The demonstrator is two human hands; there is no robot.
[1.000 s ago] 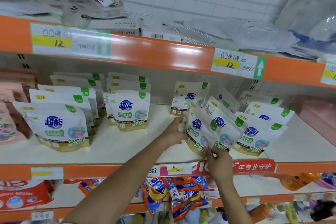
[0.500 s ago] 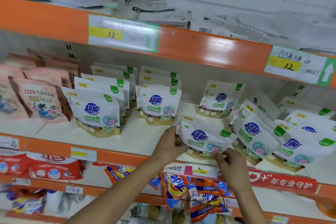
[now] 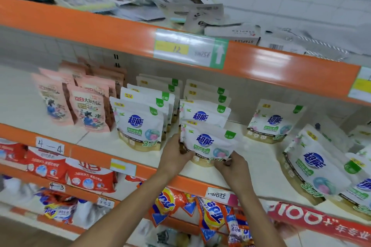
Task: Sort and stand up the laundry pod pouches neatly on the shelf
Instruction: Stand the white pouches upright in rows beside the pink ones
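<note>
I hold one white laundry pod pouch with a blue logo upright at the front of the cream shelf. My left hand grips its left edge and my right hand pinches its lower right corner. It stands just in front of a row of the same pouches. Another neat row of white pouches stands to the left. One single pouch stands further right, and several pouches lean in a heap at the far right.
Pink pouches stand at the left of the same shelf. An orange shelf rail with a price tag hangs overhead, under cluttered papers and boxes. Red and orange detergent bags fill the lower shelves.
Both hands carried the pouch leftward from the leaning heap and set it upright in front of the second row. My view swung left.
</note>
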